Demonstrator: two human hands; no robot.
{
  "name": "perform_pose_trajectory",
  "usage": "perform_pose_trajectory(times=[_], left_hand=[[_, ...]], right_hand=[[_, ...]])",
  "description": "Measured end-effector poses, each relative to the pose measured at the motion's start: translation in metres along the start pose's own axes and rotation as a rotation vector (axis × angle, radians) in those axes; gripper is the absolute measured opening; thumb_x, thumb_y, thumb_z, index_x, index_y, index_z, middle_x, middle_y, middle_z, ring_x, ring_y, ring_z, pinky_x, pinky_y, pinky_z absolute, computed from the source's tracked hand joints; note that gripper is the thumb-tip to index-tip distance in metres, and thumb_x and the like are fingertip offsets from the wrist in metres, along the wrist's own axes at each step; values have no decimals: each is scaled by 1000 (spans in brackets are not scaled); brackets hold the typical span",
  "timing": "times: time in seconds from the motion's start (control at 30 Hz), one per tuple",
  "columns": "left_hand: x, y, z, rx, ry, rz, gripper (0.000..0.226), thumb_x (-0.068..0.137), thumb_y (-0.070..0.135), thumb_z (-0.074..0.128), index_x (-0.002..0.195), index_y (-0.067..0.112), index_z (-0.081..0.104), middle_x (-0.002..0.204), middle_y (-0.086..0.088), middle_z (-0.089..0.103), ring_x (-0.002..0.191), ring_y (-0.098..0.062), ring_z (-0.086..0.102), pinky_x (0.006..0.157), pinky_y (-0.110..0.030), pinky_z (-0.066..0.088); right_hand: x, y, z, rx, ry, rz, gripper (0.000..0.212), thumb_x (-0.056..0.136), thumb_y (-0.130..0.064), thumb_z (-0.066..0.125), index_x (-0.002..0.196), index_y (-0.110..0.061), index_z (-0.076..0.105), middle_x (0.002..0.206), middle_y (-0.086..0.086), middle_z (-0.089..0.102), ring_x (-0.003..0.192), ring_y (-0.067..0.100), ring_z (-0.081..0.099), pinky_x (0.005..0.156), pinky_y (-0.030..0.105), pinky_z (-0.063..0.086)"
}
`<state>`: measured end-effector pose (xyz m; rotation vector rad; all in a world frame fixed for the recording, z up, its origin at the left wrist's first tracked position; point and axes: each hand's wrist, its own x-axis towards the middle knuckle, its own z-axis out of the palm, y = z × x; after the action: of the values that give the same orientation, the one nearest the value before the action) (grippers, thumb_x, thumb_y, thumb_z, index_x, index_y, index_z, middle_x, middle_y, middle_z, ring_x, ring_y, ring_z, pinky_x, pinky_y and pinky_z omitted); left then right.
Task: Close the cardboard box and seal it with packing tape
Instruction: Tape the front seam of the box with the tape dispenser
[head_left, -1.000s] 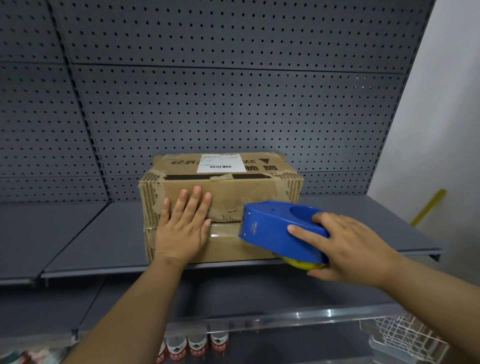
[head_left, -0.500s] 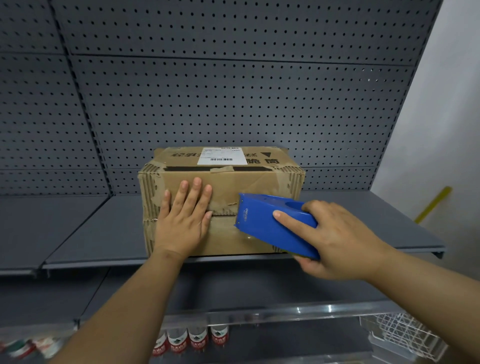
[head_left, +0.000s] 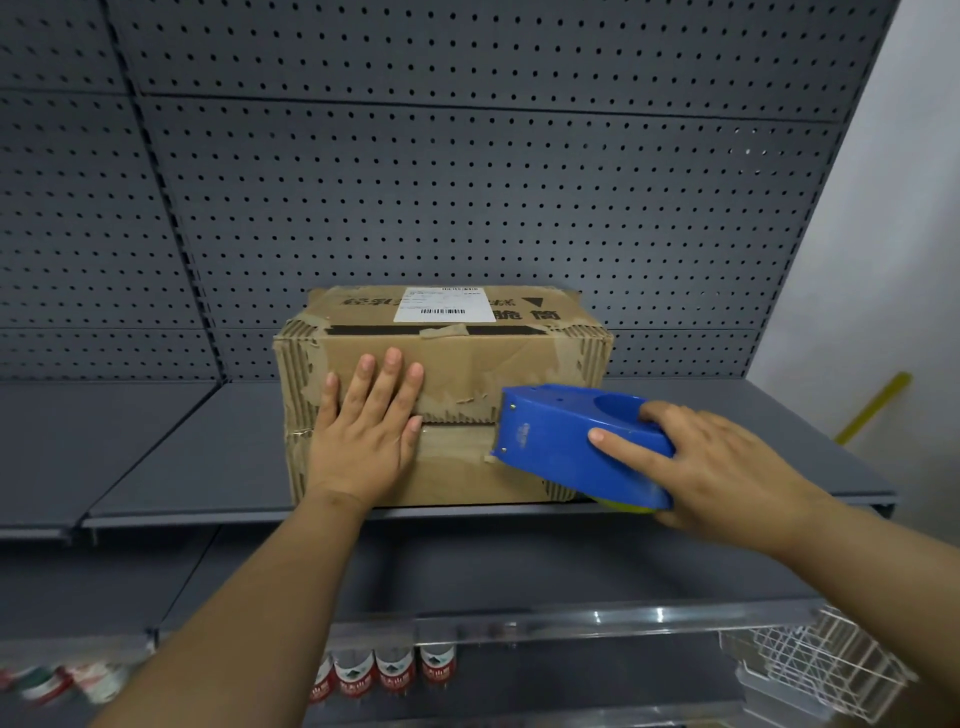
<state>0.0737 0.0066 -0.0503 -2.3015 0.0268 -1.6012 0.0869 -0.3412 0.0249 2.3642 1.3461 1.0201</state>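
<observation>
1. Filling the whole background, a grey pegboard panel (head_left: 467, 182) stands behind everything.
2. A grey metal shelf (head_left: 182, 457) runs across the middle of the view, with a lower shelf beneath it.
3. The cardboard box (head_left: 467, 358) sits on that shelf at its front edge, just ahead of the pegboard. Its near face is worn, with torn patches of old tape and a horizontal seam where two flaps meet.
4. The left hand (head_left: 363, 436) lies flat on the box's near face, fingers straight and slightly spread, palm pressed across the seam on the left half.
5. The right hand (head_left: 727, 467) is wrapped around the back of the tape dispenser, with the index finger stretched along its side.
6. The blue tape dispenser (head_left: 561, 447) has its front end touching the box's near face at seam height, to the right of the left hand. A yellowish roll shows under its lower edge.
7. A white wire basket (head_left: 810, 670) hangs at the lower right.
8. A white shipping label (head_left: 444, 305) with a barcode is stuck on the box top.
9. Several bottles (head_left: 384, 670) with red-and-white labels stand on the lower shelf, blurred.
</observation>
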Motion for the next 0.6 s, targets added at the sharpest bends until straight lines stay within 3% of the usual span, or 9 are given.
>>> perform_pose_trajectory(times=[0.27,0.37,0.47,0.6], left_hand=[[2,1,-2,-8,-32,-13,55,99,41,9,149,25,-6,156,6,-20,143,-13,-17,115,-37,-14],[3,1,-4,14,-36,-25,55,99,41,11,149,24,-4,156,5,-19,143,-13,-17,116,-37,-13],[7,3,-9,-10,-56,-34,56,98,42,14,149,26,-2,157,7,-17,144,-12,-13,116,-38,-11],[16,14,-18,-66,-85,-115,58,95,36,28,149,27,10,158,7,-9,145,-10,-10,117,-40,-10]], right_hand=[[-27,41,8,38,-4,24,120,34,-32,88,136,-28,24,97,22,56,72,35,62,60,38,53],[-25,36,16,35,79,-9,108,46,-28,86,135,-29,25,92,21,57,68,34,60,60,37,51],[-29,28,22,-13,157,-65,81,67,-15,68,135,-28,26,96,19,53,67,33,59,64,38,50],[-32,15,26,-46,192,-36,82,66,-8,65,136,-26,28,93,20,63,67,31,58,64,40,50]])
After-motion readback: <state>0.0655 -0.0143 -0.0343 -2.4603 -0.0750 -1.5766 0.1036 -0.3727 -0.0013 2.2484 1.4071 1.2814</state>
